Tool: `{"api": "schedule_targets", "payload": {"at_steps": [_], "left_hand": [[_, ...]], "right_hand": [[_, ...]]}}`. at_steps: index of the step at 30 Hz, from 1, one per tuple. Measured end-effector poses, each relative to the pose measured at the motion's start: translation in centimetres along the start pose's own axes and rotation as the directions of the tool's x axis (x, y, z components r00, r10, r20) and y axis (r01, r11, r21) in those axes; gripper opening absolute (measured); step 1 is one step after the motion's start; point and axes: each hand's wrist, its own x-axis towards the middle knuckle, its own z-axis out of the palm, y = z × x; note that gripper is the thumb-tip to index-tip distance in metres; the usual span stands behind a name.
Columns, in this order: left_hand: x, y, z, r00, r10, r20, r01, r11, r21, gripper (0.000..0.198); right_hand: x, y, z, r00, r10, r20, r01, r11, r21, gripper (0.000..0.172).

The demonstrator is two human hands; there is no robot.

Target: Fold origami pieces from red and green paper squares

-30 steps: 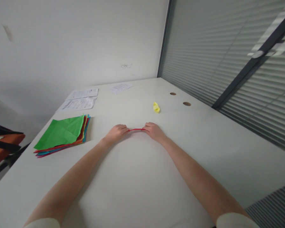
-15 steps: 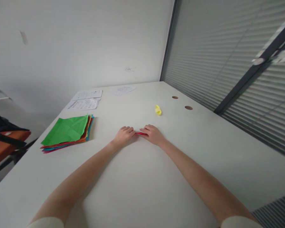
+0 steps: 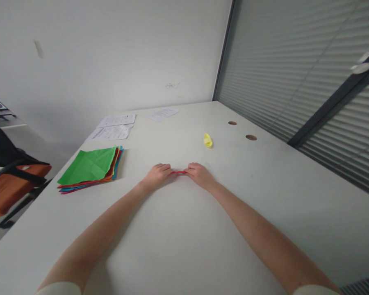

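I am holding the red strip (image 3: 179,172) on or just above the table (image 3: 184,233), not making out which. At its left end my left hand (image 3: 158,176) is pinching it, at its right end my right hand (image 3: 199,175), fingers curled tight, presumably for steadiness. Beyond the strip, slightly right, the yellow piece (image 3: 208,141) is lying; well left of the strip, the stack (image 3: 90,166) is sitting, likely out of the way.
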Motion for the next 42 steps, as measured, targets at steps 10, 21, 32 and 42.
{"api": "schedule_targets", "payload": {"at_steps": [10,21,32,42], "left_hand": [[-0.5,-0.7,-0.9,0.939,-0.321,0.122,0.332,0.759,-0.56,0.034],[0.3,0.1,-1.5,0.818,-0.387,0.426,0.555,0.338,-0.76,0.05],[0.0,-0.4,-1.8,0.807,-0.449,0.383,0.56,0.379,-0.737,0.045],[0.8,0.7,-1.5,0.794,-0.468,0.387,0.581,0.397,-0.711,0.037]], "right_hand": [[-0.3,0.6,0.1,0.978,0.203,-0.053,-0.16,0.887,0.433,0.038],[-0.3,0.2,-1.2,0.833,0.55,0.063,-0.41,0.537,0.737,0.05],[0.0,-0.6,-1.5,0.836,0.544,0.068,-0.448,0.607,0.657,0.056],[-0.3,-1.9,-1.1,0.842,0.537,0.046,-0.409,0.58,0.704,0.052]]}}
